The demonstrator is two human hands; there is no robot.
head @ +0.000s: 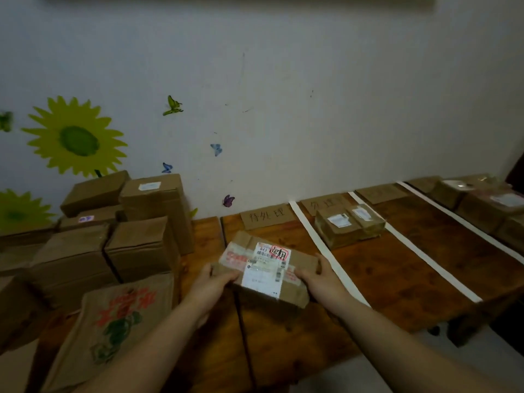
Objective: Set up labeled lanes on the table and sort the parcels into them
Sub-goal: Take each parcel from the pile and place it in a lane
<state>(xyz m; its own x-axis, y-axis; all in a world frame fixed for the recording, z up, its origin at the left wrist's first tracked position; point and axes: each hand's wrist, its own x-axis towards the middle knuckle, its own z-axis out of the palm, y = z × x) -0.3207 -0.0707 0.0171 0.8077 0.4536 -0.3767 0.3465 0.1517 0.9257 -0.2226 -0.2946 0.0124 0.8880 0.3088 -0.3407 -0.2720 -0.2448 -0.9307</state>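
I hold a brown cardboard parcel (266, 265) with a white shipping label and a red stamp, over the first lane of the wooden table (397, 268). My left hand (215, 282) grips its left end and my right hand (320, 275) grips its right end. White tape strips (326, 253) (411, 245) (465, 219) split the table into lanes. Cardboard label cards (266, 217) (326, 204) (380, 192) with handwriting lie along the wall end of the lanes. A taped parcel (348, 225) sits in the second lane.
A stack of several brown boxes (124, 231) fills the left side. A printed cardboard sheet (113, 330) leans at its front. More parcels (482, 202) lie at the far right. The table's near edge (368, 344) drops to the floor.
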